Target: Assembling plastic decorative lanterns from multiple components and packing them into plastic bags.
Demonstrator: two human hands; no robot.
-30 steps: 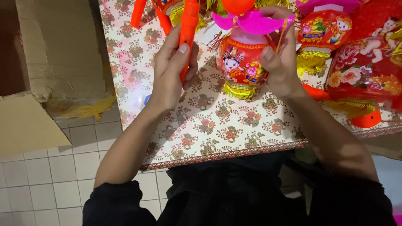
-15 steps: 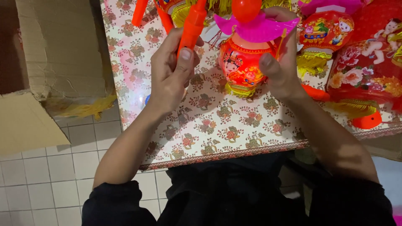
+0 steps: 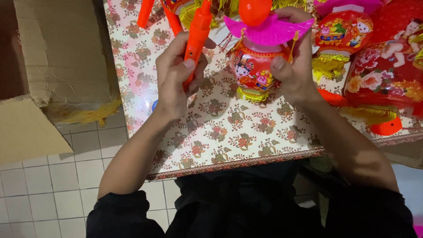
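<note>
Item: toy lantern [image 3: 253, 70], one in hand. Round red body printed with a cartoon child and flowers, yellow fringe at its base, magenta winged roof, orange ball on top. It is held just above the table [image 3: 229, 136], at its far middle. The right hand [image 3: 293, 66] is wrapped around the lantern's right side, thumb pressed on the body.

Item: orange stick handle [image 3: 197, 33], one in hand, plain plastic, standing nearly upright just left of the lantern. The left hand [image 3: 176, 75] is closed on its lower end, thumb on the front.

Further orange sticks left of the lantern at the table's far edge: two, possibly more beyond the frame.

Finished lanterns right of the lantern: at least two, overlapping, so the count is uncertain.

Cardboard box [image 3: 57, 57]: one, well left of the lantern, on the tiled floor.
</note>
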